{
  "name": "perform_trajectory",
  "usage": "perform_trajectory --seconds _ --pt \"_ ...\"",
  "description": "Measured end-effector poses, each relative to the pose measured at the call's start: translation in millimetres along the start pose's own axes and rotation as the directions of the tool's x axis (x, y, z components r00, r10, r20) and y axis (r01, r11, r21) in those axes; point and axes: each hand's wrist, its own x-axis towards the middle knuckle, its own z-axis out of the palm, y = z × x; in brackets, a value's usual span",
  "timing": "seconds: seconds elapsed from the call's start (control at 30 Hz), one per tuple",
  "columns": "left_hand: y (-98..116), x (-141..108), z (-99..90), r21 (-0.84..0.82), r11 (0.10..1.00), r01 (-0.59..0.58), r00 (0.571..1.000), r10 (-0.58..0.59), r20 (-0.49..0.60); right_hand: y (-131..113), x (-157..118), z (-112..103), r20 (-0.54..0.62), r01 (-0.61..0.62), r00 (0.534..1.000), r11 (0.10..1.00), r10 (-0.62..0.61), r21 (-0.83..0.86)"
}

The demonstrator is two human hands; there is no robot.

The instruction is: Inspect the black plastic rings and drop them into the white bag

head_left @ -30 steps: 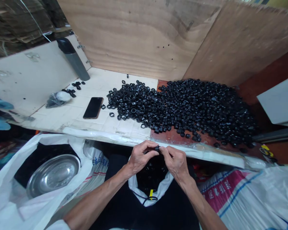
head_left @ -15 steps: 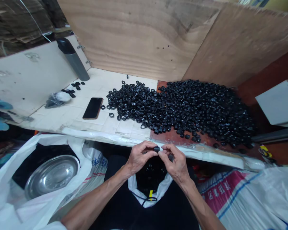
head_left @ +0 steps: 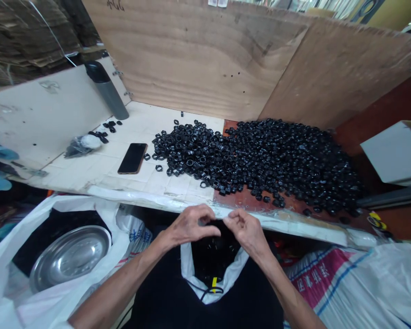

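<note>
My left hand (head_left: pixel 193 223) is over the left rim of a white bag (head_left: pixel 188 262), thumb and fingers apart, holding nothing. Opposite it, my right hand (head_left: pixel 245 228) has its fingers pressed together near the table edge; what they hold, if anything, is hidden. The bag's open mouth sits between my forearms, with black parts (head_left: pixel 214 256) inside. Beyond my hands, a large pile of small black rings and parts (head_left: pixel 277 155) covers the middle and right of the table (head_left: pixel 106 164).
A phone (head_left: pixel 132 158) lies left of the pile. Behind it a grey bottle (head_left: pixel 109 93) leans by the side board. A metal bowl (head_left: pixel 71 256) rests in a white sack at lower left. A white box (head_left: pixel 390 153) and yellow-handled scissors (head_left: pixel 376 221) are at right.
The small black part that was between my fingertips is no longer seen there. My left hand has opened and moved slightly left. The camera view has tilted up a little.
</note>
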Motion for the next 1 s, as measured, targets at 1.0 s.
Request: perform_trajectory --seconds 1.0 --pt "-38.9 54.7 36.4 0.392 0.916 0.087 0.967 0.016 -0.253 27.4 43.6 2.5 -0.147 0.253 0.947 0.947 -0.284 -0.199"
